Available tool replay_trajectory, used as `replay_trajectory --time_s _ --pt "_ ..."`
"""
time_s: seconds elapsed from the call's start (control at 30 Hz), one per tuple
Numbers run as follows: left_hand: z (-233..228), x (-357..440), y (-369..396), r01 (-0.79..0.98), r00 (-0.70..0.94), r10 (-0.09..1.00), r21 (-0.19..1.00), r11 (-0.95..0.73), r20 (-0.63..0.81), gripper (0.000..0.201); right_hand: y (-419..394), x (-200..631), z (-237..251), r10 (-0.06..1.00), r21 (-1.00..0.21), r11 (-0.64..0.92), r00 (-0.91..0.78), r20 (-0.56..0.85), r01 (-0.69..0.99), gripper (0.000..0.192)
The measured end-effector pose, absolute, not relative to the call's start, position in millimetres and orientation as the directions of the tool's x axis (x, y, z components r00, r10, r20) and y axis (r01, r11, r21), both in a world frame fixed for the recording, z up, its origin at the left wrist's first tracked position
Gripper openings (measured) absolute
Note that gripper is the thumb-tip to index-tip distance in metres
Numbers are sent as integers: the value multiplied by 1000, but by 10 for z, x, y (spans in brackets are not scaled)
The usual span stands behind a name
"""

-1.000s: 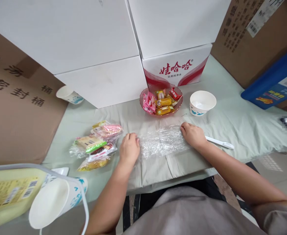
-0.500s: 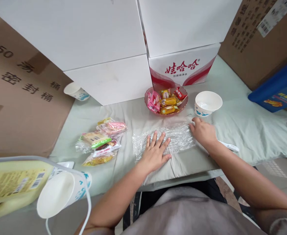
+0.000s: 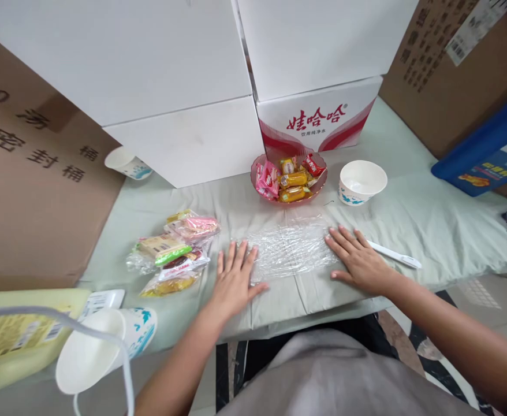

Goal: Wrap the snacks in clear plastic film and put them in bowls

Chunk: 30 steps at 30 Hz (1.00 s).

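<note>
Clear plastic sheet (image 3: pixel 289 249), L hand (image 3: pixel 233 281) flat, R hand (image 3: pixel 358 261) flat

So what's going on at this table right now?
A person has both hands flat on a sheet of clear plastic wrap spread over the pale green cloth. The left hand presses its left edge, the right hand its right edge, fingers spread. Just beyond sit a pink bowl of wrapped sweets and a white paper bowl; a pile of bagged snacks lies to the left.
</note>
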<state>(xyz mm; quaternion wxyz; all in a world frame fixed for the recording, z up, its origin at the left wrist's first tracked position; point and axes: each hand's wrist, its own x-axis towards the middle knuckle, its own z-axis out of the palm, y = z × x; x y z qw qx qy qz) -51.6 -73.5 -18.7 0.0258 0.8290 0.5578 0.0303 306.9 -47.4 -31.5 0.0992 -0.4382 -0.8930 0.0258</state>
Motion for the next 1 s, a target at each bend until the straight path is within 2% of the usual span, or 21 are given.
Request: replay_trajectory --time_s 0.07,0.2,0.23,0.4,0.53,0.63,0.73,0.87,1.0 --pt "-141 -662 -845 902 409 908 112 -418 91 76 -563 3167 -254 797 -165 600 -570 199 783 73" --pt "-70 -785 -972 816 495 844 222 -534 208 26 -660 3167 -168 797 -262 601 -542 266 755 36" --pt "-68 -794 -974 798 505 831 240 -553 234 19 -658 3145 -163 792 -274 609 -546 274 744 30" --pt "-84 -805 -915 766 479 829 324 -556 289 21 -581 3061 -155 770 -291 636 -564 298 715 20" --pt "-39 -787 -922 744 399 871 454 -490 287 19 -591 3088 -67 754 -408 655 -589 292 637 17" --pt "-16 -767 -935 757 318 914 512 -405 252 16 -640 3131 -5 820 -535 550 -536 199 642 18" --pt "-27 -739 -885 809 218 957 514 -287 192 17 -653 3131 8 908 -583 384 -406 100 716 21" --pt "-58 -665 -706 877 120 981 448 -175 150 22 -573 3032 -19 968 -518 241 -240 70 821 24" --pt "-104 -562 -538 944 105 987 301 -137 121 21 -468 2892 -58 986 -340 161 -166 13 927 28"
